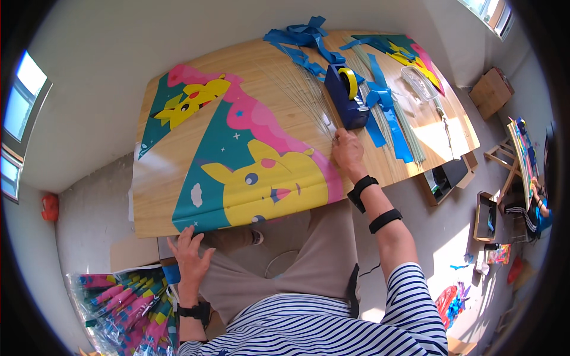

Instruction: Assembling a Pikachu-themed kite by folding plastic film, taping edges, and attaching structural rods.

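A large printed kite sail (pixel 237 178) in teal, pink and yellow, with a cartoon face, lies along the front of the wooden table (pixel 155 209), its near edge at the table's edge. My left hand (pixel 191 261) is open, fingertips touching the sail's lower left corner. My right hand (pixel 349 153) is closed in a pinch at the near ends of several thin pale rods (pixel 306 98); it appears to grip one, though the fingers partly hide it. Just beyond that hand stands a dark blue tape dispenser (pixel 344 104) with a yellow-cored roll (pixel 350 83).
Smaller printed sails (pixel 193 102) lie at the back left and far right. Blue ribbons (pixel 380 98), rod bundles and a clear plastic box (pixel 419 83) are on the right. Packed sails in clear plastic (pixel 127 308) stand below left. Cartons (pixel 491 93) and another person (pixel 537 210) are at right.
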{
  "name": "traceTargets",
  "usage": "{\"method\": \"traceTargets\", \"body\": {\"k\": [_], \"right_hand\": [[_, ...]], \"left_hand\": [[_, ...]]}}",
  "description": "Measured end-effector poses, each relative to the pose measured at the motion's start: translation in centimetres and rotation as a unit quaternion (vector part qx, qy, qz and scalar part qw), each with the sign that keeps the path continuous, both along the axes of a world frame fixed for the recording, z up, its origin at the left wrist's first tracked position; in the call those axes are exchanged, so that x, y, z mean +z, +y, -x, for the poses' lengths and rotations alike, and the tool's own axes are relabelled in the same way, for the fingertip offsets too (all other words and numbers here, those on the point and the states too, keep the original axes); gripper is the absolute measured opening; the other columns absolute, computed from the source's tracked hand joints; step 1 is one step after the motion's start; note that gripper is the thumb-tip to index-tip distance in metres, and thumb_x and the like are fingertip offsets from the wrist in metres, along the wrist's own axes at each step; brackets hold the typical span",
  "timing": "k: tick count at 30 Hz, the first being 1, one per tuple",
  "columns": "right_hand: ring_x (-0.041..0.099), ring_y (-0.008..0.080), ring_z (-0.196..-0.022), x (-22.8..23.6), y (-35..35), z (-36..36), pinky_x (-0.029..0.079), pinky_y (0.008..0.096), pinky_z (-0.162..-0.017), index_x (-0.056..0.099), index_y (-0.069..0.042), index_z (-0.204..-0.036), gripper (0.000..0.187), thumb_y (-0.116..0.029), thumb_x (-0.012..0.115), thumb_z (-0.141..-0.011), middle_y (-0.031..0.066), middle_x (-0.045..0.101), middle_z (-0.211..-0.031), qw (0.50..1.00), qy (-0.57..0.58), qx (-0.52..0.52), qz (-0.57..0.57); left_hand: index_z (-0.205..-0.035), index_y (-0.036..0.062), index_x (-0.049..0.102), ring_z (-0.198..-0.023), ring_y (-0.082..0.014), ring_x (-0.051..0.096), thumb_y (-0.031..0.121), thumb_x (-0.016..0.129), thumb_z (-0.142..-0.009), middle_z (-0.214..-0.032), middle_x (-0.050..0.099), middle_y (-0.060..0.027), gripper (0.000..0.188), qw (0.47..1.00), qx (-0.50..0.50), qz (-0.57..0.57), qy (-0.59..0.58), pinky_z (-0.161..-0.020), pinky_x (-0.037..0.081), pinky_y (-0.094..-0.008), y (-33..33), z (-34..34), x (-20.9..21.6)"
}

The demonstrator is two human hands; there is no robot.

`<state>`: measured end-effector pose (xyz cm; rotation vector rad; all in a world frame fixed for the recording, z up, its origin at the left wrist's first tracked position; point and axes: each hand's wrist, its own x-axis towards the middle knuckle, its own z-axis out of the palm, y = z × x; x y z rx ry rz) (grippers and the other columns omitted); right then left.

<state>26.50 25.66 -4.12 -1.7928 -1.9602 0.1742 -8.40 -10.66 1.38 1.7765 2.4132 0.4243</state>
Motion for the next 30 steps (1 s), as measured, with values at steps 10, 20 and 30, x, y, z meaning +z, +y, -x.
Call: {"method": "traceTargets", "body": {"k": [10,20,30], "right_hand": [[0.065,0.0369,-0.096,1.2,0.1,0.6,0.053,0.0463,-0.081,0.068,-0.012,-0.107,0.028,-0.017,0.069,-0.080,0.0171,0.069,-0.100,0.999,0.005,-0.013,0.041],[0.067,0.0405,-0.087,1.3,0.9,1.4,0.054,0.0500,-0.075,0.066,-0.010,-0.095,0.015,-0.021,0.062,-0.085,0.0195,0.069,-0.090,0.998,0.053,0.010,-0.029],[0.067,0.0402,-0.088,1.9,1.0,2.1,0.053,0.0509,-0.076,0.066,-0.010,-0.095,0.014,-0.020,0.058,-0.089,0.0173,0.071,-0.088,0.998,0.048,0.032,0.007]], "left_hand": [[-0.109,0.0065,0.068,-0.134,-0.0317,0.044,0.022,0.079,-0.070,-0.138,0.053,-0.0142,0.044,1.000,0.005,0.007,-0.014,-0.116,0.006,-0.0649,-0.2,-0.2,0.1],[-0.108,0.0066,0.068,-0.134,-0.0316,0.044,0.021,0.080,-0.069,-0.136,0.055,-0.0143,0.043,1.000,0.009,0.009,-0.014,-0.116,0.007,-0.0644,-0.2,-0.4,0.2],[-0.108,0.0056,0.067,-0.132,-0.0319,0.045,0.020,0.080,-0.069,-0.133,0.056,-0.0146,0.043,1.000,0.004,0.018,-0.015,-0.116,0.007,-0.0640,0.3,-0.2,0.1]]}}
